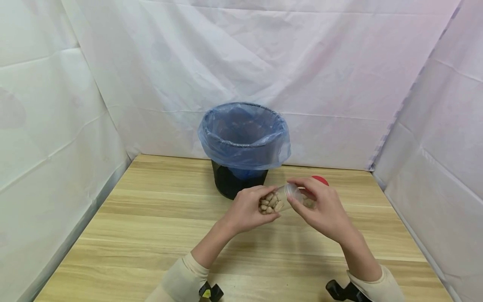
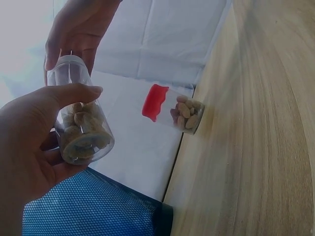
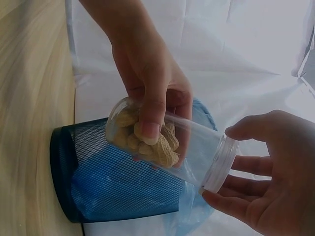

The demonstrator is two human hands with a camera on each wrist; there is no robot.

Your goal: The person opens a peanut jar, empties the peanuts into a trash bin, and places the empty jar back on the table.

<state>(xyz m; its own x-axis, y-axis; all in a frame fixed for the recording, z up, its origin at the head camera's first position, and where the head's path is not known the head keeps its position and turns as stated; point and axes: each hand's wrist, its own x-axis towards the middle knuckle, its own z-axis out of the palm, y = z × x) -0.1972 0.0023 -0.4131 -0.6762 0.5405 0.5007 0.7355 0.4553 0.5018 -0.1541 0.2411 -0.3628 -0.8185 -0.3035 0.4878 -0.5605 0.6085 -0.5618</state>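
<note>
In the head view my left hand (image 1: 246,209) grips the body of a clear jar (image 1: 282,196), tilted above the table. Peanuts in their shells (image 3: 167,147) lie toward its base. My right hand (image 1: 320,207) pinches the jar's clear ridged lid (image 3: 221,164), thumb on one side and fingers on the other. Beyond the right hand stands a second clear jar (image 2: 172,110) with a red lid (image 1: 320,180) and brownish nuts inside; the hand partly hides it in the head view.
A black mesh waste bin (image 1: 222,178) lined with a blue bag (image 1: 249,157) stands at the table's back, just beyond the hands. The wooden table (image 1: 151,226) meets white cloth walls (image 1: 339,71) at the back and sides.
</note>
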